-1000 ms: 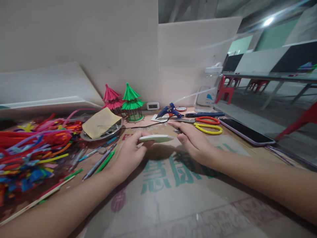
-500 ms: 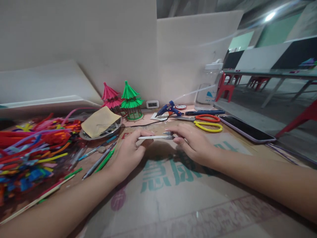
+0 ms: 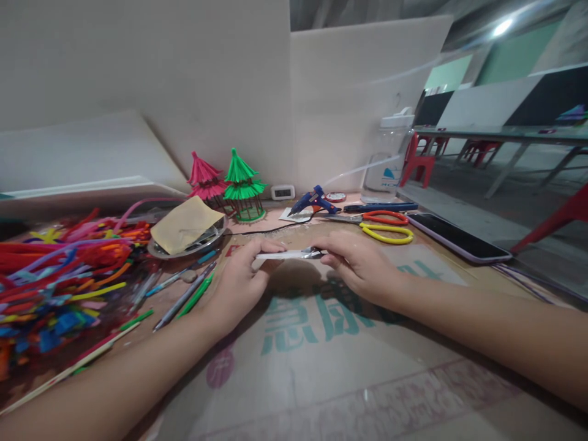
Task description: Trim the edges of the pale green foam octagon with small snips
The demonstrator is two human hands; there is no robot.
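Between both hands, above the cardboard sheet, is a thin, flat white piece with a shiny, clear-looking right end; its exact kind cannot be made out. My left hand pinches the left end, with fingers over the top and the thumb beneath. At the other end, the fingertips and thumb of my right hand close on the shiny part. The piece lies about level, seen nearly edge-on.
Left are bundled pipe cleaners, pens and a metal dish. Behind stand a green pagoda model, a pink one and a blue glue gun. Scissors, a phone and a bottle are right.
The white piece has turned slightly, so more of its face shows. My left fingers now reach further over its top edge. Both hands stay in nearly the same place.
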